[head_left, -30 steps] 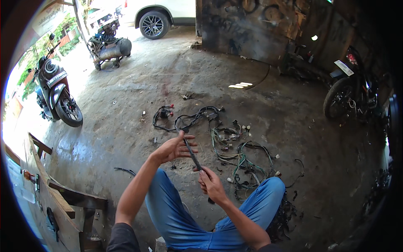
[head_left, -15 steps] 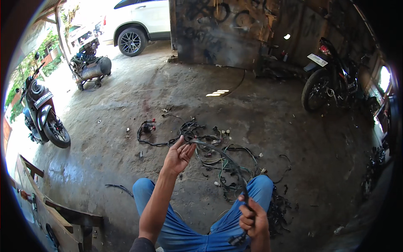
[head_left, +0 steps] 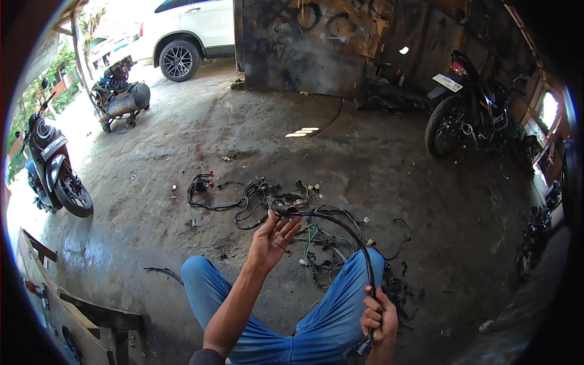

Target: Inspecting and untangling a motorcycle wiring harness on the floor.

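Note:
My left hand (head_left: 271, 243) is raised over the floor, palm up. A roll of black tape (head_left: 284, 210) sits at its thumb and fingertips, against the harness; the other fingers are fairly straight. My right hand (head_left: 379, 316), by my right knee, is closed around a black-wrapped wiring harness (head_left: 348, 227). From the tape the harness arcs across to that hand, and its end with a connector (head_left: 364, 347) hangs below the fist. More of the harness, with loose green and black wires (head_left: 316, 249) and white connectors (head_left: 313, 188), lies on the floor beyond my knees.
Black scraps (head_left: 398, 292) lie beside my right knee, and a short cable piece (head_left: 163, 271) is left of my left knee. A wooden bench (head_left: 73, 310) stands at lower left. Motorcycles are parked at left (head_left: 58, 164) and right (head_left: 465, 112); an air compressor (head_left: 125, 100) is further back.
My left hand has turned, its fingers straighter, and the tape roll has tilted from ring-on to edge-on. The harness now bows more between my hands. The whole view has shifted slightly.

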Motion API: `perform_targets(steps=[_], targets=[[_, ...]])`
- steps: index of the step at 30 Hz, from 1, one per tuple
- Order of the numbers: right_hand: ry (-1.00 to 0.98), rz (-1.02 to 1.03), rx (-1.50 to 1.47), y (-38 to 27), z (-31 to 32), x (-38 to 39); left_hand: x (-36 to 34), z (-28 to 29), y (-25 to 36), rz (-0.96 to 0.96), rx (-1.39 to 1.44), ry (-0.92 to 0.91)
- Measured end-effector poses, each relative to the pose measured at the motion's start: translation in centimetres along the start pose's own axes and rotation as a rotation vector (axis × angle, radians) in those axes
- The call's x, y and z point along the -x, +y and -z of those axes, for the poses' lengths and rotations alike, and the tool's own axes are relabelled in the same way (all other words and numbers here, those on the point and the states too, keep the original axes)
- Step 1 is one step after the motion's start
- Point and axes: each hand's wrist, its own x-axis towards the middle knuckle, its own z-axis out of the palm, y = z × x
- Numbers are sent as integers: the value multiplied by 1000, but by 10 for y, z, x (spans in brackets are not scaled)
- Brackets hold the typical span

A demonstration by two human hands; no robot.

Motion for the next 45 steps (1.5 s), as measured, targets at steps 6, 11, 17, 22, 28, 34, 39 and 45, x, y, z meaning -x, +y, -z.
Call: perform_targets(steps=[6,11,17,22,28,34,39,45], targets=[[7,-39,-17,-4,-7,-4,8,26,7,-119,-218,41],[53,48,619,12,-28,-1,-6,64,9,-191,-898,291],[141,-59,949,34,-48,4,-19,101,37,6,-1008,46],[79,-145,1692,19,-68,18,-19,70,77,414,-1488,-82],[131,-513,2361,31,-80,14,-1,73,69,259,-1351,9],[462,-286,2633,22,-69,12,5,123,80,-95,-242,-60],[579,110,2741,-27,-80,-17,38,105,71,-199,-199,71],[364,794,2920,-74,-95,-99,87,102,61,-295,-119,-202]])
